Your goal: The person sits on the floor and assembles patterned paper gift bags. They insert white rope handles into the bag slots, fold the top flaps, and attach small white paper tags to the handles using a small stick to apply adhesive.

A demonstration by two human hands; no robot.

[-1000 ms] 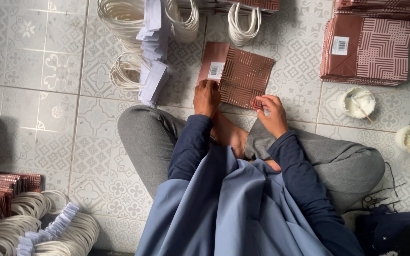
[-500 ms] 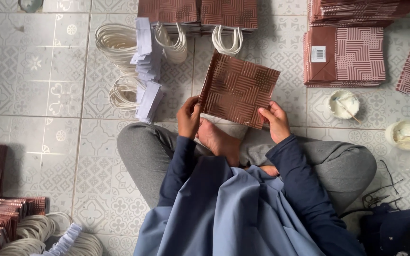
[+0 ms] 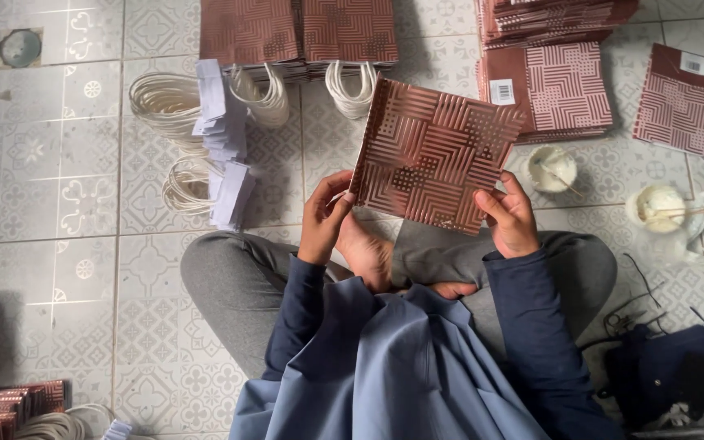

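The tiled floor fills the view, and a person sits on it with crossed legs, in grey trousers and a blue top. At 12 o'clock lies a row of brown patterned paper bags with white cord handles pointing toward the person. At 1 o'clock is a high stack of flat bags, and at 2 o'clock one single flat bag lies apart from it. At 10 o'clock are loops of white cord with white paper strips on them.

In the middle, above the knees, both hands hold up one flat paper bag, tilted so that its right corner is higher. Both forearms come up from the body, elbows bent. The left hand has its fingers curled closed on the lower left corner of the bag, thumb on the front. The right hand grips the lower right edge, fingers closed behind, thumb in front.

At 3 o'clock stand two small white bowls with sticks in them, near the right knee.
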